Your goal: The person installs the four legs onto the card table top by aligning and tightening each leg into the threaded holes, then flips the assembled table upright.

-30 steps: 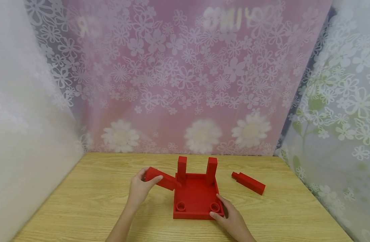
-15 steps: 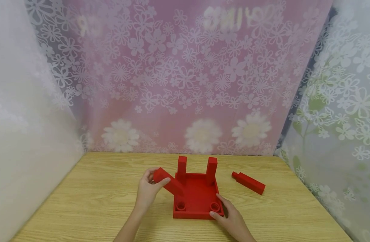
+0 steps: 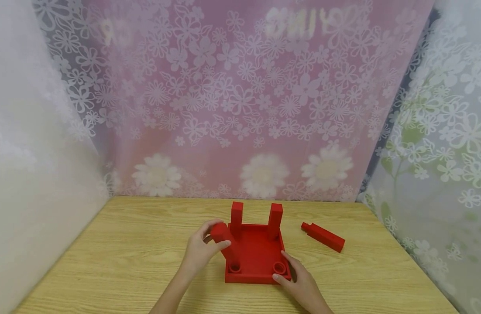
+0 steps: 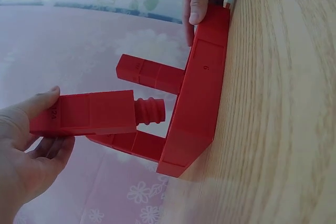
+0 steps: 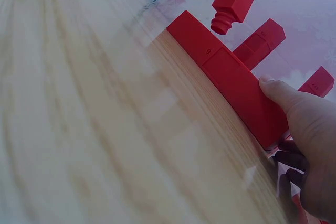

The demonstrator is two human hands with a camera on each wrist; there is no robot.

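Observation:
A red toy table top (image 3: 256,250) lies upside down, its low rim facing up. Two square red legs (image 3: 236,220) stand upright in its far corners; round threaded sockets (image 3: 279,267) show in the near ones. My left hand (image 3: 201,248) holds another red leg (image 3: 226,250) between thumb and fingers, tilted over the near left socket (image 3: 235,268). In the left wrist view, that leg's threaded end (image 4: 150,110) points at the table top and is apart from it. My right hand (image 3: 301,283) grips the near right corner, thumb on the front rim and fingers along the side.
One loose red leg (image 3: 324,238) lies on the wooden table (image 3: 146,244) right of the table top, threaded end toward the back left. Flowered pink cloth (image 3: 240,109) hangs behind the table, with pale curtains at both sides.
My left hand has moved right with the leg, swinging it from nearly level to steeper, its lower end now over the near left socket. My right hand and the table top have stayed put.

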